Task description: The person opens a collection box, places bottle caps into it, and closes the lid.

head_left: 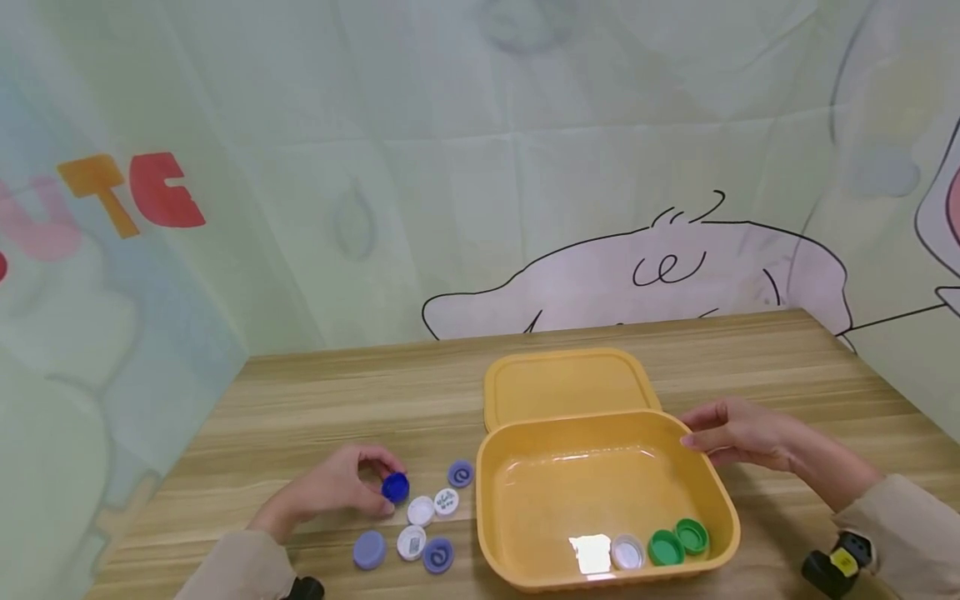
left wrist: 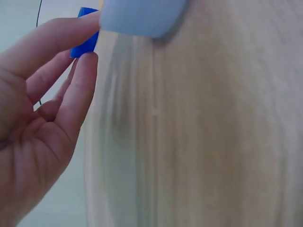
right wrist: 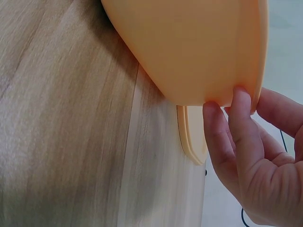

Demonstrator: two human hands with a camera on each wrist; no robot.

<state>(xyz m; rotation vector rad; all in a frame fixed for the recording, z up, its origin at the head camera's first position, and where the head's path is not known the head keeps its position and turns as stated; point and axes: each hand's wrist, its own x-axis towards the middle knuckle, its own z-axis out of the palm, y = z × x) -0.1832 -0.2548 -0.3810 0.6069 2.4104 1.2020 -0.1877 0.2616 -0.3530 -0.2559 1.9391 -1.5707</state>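
Between thumb and fingers my left hand [head_left: 348, 483] pinches a dark blue bottle cap [head_left: 395, 487], seen edge-on as a blue cap [left wrist: 86, 45] in the left wrist view. Close by on the table lie several white and purple caps, among them a plain purple cap [head_left: 370, 550] and a printed white cap [head_left: 446, 501]. My right hand [head_left: 750, 437] holds the far right corner of a yellow plastic box [head_left: 487, 500], thumb at the rim, fingertips [right wrist: 240, 94] against the outer wall. Inside the box, a white cap [head_left: 627, 552] and two green caps [head_left: 666, 547] lie along the near side.
A yellow lid [head_left: 570, 387] lies flat behind the box. The wooden table [head_left: 337, 400] meets a printed cloth backdrop [head_left: 375, 208] at its far edge. A blurred light blue cap [left wrist: 142, 16] looms close to the left wrist camera.
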